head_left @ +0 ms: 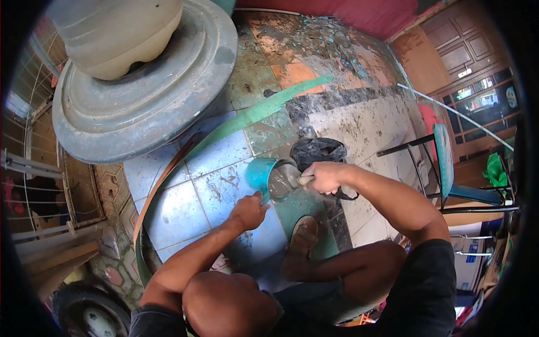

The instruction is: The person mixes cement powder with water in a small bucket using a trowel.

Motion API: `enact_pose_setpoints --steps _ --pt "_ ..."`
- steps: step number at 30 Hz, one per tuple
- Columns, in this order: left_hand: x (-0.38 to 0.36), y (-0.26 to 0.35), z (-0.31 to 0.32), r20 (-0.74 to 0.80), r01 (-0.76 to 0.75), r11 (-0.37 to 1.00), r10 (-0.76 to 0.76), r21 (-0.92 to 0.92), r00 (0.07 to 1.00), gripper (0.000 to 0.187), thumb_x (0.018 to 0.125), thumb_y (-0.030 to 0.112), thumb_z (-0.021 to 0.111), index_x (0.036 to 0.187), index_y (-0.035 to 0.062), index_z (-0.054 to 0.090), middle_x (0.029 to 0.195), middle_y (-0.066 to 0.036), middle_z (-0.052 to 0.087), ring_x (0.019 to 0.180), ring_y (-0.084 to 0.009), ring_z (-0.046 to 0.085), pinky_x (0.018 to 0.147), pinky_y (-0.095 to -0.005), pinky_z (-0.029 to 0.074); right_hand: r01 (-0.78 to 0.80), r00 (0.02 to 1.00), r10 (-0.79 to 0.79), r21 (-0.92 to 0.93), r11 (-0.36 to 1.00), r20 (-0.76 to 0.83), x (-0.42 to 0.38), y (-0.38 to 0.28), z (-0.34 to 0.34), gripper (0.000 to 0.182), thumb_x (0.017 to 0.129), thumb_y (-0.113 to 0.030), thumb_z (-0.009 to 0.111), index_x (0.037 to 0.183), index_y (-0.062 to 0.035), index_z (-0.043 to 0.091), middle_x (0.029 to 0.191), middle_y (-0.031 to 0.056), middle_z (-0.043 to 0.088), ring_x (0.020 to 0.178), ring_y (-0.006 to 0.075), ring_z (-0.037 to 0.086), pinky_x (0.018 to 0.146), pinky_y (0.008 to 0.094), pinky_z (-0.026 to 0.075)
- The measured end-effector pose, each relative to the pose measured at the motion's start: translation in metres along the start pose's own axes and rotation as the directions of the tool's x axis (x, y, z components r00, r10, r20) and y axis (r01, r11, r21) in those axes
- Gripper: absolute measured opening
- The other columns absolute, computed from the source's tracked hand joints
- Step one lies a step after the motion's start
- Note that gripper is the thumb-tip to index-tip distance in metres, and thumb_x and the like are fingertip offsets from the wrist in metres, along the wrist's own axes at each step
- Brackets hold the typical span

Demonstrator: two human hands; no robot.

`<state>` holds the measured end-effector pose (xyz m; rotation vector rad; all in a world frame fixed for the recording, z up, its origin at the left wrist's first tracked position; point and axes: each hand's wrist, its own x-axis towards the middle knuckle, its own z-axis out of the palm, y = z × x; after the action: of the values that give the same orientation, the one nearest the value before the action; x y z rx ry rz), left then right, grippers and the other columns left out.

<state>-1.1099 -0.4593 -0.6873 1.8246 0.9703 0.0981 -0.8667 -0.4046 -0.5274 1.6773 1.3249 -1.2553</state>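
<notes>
Left hand point(247, 212) grips the rim of a teal bucket point(261, 174) tilted on its side on the tiled floor point(179, 208), at about ten o'clock from the foot point(303, 236). Right hand point(323, 177) is closed around a tool handle point(305, 180) reaching into the bucket's grey mix. I judge the mix could spill if the tilted bucket slips. No readable writing anywhere.

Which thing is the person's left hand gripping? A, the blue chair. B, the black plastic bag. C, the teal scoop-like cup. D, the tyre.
C: the left hand is closed on the handle of the teal cup, which holds grey mix, while the right hand holds a tool handle inside it; the black plastic bag lies on the tiles just behind.
</notes>
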Motion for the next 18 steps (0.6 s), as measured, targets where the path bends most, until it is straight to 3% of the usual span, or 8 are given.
enact_pose_setpoints --steps 1,7,14,18 --pt "0.001 -0.001 -0.001 0.003 -0.002 1.000 0.002 0.005 1.000 0.040 0.100 0.029 0.060 0.113 -0.0080 0.055 0.096 -0.035 0.069 0.094 -0.0532 0.067 0.087 -0.0583 0.053 -0.010 1.000 0.011 0.074 0.997 -0.017 -0.003 0.001 0.000 0.035 0.096 -0.033 0.068 0.122 -0.0099 0.068 0.079 0.0037 0.062 0.064 0.0145 0.059 0.056 0.0322 0.052" --pt "0.001 -0.004 -0.009 0.054 -0.015 1.000 0.015 -0.001 0.998 0.040 0.100 0.031 0.061 0.114 -0.0065 0.055 0.096 -0.035 0.068 0.094 -0.0533 0.066 0.086 -0.0587 0.053 -0.085 0.977 -0.020 0.472 0.878 0.213 0.021 0.043 -0.002 0.038 0.100 -0.034 0.068 0.134 -0.0189 0.064 0.074 -0.0040 0.053 0.055 0.0061 0.045 0.047 0.0236 0.036" --pt "0.005 -0.014 -0.014 0.079 -0.087 0.995 0.091 -0.045 0.993 0.040 0.101 0.030 0.061 0.111 -0.0081 0.057 0.089 -0.033 0.067 0.090 -0.0506 0.066 0.080 -0.0548 0.051 -0.192 0.928 -0.093 0.675 0.713 0.361 0.033 0.067 0.002 0.034 0.100 -0.028 0.069 0.133 -0.0228 0.065 0.074 -0.0063 0.051 0.057 0.0027 0.044 0.047 0.0197 0.034" --pt "0.003 -0.021 -0.018 0.046 -0.084 0.990 0.090 -0.114 0.995 0.039 0.101 0.032 0.063 0.105 -0.0070 0.057 0.085 -0.032 0.066 0.085 -0.0500 0.066 0.076 -0.0538 0.051 -0.294 0.838 -0.313 0.852 0.432 0.448 0.049 0.077 0.025 0.030 0.101 -0.022 0.066 0.131 -0.0189 0.061 0.076 -0.0050 0.052 0.055 0.0030 0.043 0.044 0.0177 0.031"
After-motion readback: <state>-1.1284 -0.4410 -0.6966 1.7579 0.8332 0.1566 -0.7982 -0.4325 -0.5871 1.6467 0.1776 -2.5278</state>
